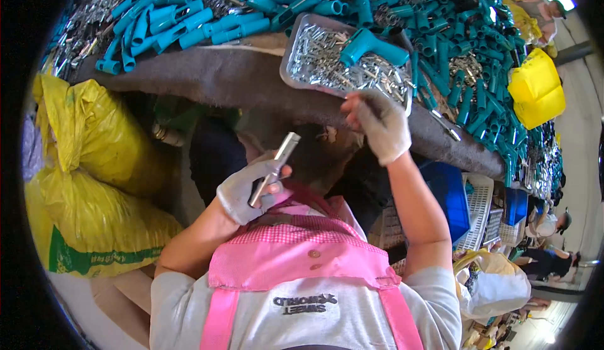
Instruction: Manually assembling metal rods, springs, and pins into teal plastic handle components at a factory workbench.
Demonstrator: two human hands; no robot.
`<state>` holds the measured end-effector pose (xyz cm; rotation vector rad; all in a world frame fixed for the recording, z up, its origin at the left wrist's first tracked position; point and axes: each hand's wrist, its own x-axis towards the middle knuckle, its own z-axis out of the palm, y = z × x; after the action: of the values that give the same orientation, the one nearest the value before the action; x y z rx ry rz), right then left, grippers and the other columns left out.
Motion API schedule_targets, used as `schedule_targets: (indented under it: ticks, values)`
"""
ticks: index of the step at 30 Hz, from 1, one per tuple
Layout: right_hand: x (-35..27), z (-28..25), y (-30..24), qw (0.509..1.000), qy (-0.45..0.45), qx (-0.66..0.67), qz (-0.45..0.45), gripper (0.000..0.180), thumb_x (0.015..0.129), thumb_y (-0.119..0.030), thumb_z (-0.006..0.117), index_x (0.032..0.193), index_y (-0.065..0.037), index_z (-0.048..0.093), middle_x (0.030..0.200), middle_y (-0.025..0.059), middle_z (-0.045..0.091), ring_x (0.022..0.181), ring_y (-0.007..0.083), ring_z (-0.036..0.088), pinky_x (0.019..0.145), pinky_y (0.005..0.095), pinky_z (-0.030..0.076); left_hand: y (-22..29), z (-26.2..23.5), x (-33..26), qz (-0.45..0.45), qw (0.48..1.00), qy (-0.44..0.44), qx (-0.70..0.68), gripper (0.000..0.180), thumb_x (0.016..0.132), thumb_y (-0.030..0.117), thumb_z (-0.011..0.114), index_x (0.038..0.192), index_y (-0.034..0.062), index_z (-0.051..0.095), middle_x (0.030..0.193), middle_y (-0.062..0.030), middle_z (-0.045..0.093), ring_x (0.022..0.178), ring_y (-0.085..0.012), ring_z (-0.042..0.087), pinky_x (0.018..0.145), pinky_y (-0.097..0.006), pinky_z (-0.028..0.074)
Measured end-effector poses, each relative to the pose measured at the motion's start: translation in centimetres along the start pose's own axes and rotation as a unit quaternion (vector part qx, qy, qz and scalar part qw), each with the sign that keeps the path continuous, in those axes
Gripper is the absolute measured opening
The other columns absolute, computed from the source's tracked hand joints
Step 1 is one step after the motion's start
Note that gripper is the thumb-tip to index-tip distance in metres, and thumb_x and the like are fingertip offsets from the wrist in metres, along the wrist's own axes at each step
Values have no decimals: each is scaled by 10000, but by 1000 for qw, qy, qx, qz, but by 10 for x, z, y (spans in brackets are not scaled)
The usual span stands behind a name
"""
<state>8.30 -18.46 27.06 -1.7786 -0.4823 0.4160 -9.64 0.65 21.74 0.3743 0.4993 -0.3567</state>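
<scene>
My left hand [242, 193], in a pale work glove with bare fingertips, is wrapped round a shiny silver metal tube [286, 149], which tilts up to the right in front of my pink apron. My right hand [385, 127], gloved the same way, is at the near edge of a clear plastic tray [287, 76]. Its fingers are curled together, and what they hold, if anything, is too small to make out. Small metal pins [318, 45] fill the tray. Across them lies a teal angled plastic housing [368, 47].
Teal plastic tubes [242, 29] and loose metal parts are heaped along the cloth-covered bench [207, 76]. Full yellow sacks [107, 130] stand at the left. A yellow container [536, 89] sits at the right, with a blue crate [448, 193] below the bench. Other people are farther off.
</scene>
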Motion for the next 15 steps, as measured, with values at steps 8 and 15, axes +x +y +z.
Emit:
schedule_targets:
  ticks: [8,15]
  values:
    - [119,-148,-27,888,240,-370,-128,221,840,-179,562,1021,-65,617,943,111,651,851,220,613,756,317,479,9,-6,-9,13,999,-31,-6,376,893,78,467,1262,122,409,932,-121,559,613,-140,486,395,-190,323]
    - [140,-168,3,737,72,-663,-112,485,721,-205,669,1185,-148,542,1184,112,546,1131,321,464,954,396,406,7,-1,2,54,998,-2,39,408,902,120,479,1294,87,374,923,-100,560,622,-121,513,416,-178,347]
